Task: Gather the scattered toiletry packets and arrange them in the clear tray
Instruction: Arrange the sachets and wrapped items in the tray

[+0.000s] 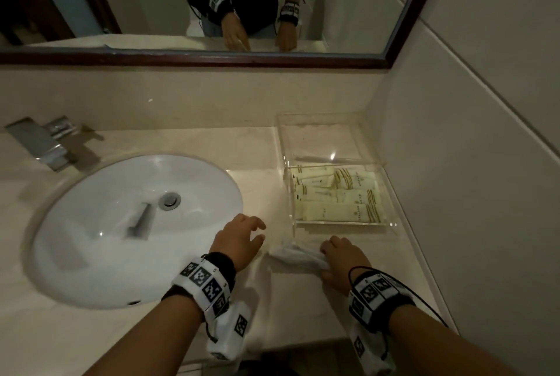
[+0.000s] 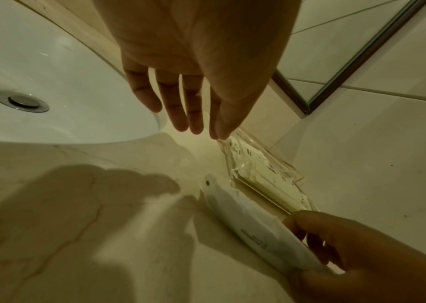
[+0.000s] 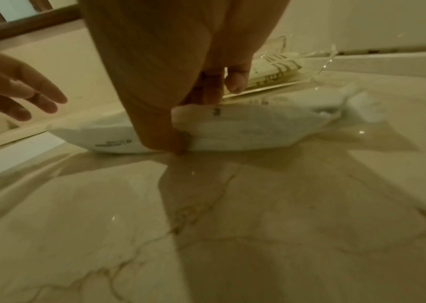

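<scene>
We are mid-gather: our right hand [image 1: 341, 257] pinches a white crinkly paper packet [image 1: 298, 255] on the tabletop, just before the clear acrylic tray [image 1: 391, 224]; left hand [image 1: 239, 239] hovers spread, empty. Next we lift it over the tray's near wall.

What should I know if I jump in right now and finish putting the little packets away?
Left hand: open, fingers spread, holding nothing, above the counter between the sink and the tray.
Right hand: pinches the white packet, which still touches the counter just in front of the clear tray.
Done: several cream packets lie side by side in the tray's near compartment. The far compartment looks nearly empty; reflections make it hard to be sure.
Left: lift the white packet and set it in the tray. No other loose packets show in these views.
</scene>
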